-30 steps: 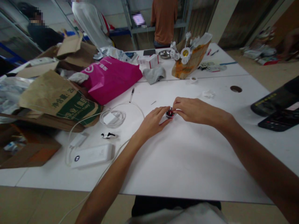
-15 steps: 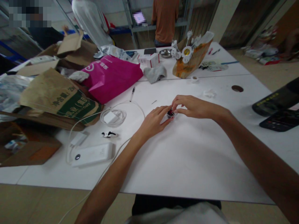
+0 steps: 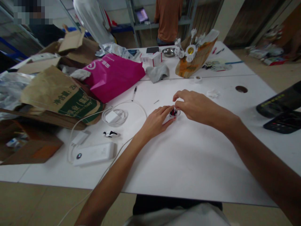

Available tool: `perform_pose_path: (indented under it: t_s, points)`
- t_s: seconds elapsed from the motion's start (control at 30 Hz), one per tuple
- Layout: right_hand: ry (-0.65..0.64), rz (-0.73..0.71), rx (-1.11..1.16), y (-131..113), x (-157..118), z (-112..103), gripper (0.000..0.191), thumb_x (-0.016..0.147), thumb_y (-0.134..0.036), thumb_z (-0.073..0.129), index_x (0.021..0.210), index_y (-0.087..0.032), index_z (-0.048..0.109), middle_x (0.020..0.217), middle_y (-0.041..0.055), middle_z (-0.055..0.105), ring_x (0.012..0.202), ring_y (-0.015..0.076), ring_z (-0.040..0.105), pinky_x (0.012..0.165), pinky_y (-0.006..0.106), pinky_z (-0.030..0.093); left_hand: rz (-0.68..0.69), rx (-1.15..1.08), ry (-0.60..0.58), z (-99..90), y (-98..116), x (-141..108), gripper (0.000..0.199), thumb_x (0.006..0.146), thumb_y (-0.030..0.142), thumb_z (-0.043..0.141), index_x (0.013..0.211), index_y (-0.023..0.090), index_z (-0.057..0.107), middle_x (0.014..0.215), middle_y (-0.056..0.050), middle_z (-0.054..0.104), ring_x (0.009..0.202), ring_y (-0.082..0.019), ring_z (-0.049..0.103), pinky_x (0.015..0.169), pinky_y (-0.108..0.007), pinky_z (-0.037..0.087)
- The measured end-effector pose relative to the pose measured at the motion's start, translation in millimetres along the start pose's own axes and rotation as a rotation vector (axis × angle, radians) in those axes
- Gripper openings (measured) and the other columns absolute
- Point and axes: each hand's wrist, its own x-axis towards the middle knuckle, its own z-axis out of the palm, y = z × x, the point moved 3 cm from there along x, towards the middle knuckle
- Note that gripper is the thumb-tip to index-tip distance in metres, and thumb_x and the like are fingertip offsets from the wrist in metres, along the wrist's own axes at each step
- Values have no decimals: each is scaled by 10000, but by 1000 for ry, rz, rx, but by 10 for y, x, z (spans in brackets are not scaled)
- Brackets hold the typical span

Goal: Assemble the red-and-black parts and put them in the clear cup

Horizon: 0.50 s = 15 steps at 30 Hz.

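A small round white-rimmed piece with dark and red parts inside sits on the white table in front of me. My left hand steadies it from the left, fingers along its far side and thumb along its near side. Just above it, my right hand is closed in a pinch. A thin whitish bit shows beneath those fingertips, too small to name. On the table beyond my left hand lies a thin short metal-looking pin.
At left are a power bank, a coiled cable, an open cardboard box, a paper sack and a magenta bag. White flower-shaped parts stand at the back. A black phone is at right. Co-workers stand beyond.
My right hand has risen slightly off the round piece, baring more of its dark and red inside. My left hand stays in place around it.
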Motion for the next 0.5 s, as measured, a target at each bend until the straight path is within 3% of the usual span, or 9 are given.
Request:
perform_pose_path:
  t_s: [0.3,0.5]
  points:
    - [-34,21,-74,-212,23,-118,363,1040,-13,500,1212,-117,803,1371,229,687,1200,366,637,941,462,470,-6,0,-6,8,-13,-1,455,1137,435,612,1544,243,544,1465,-161,706,1318,-329,721,1152,-535,595]
    - [-56,3,-118,-241,41,-62,341,1061,-35,498,1189,-138,797,1331,207,692,1141,333,631,903,429,468,-14,-5,4,1,5,0,440,1130,441,626,1503,223,540,1469,-170,701,1340,-337,706,1160,-539,586]
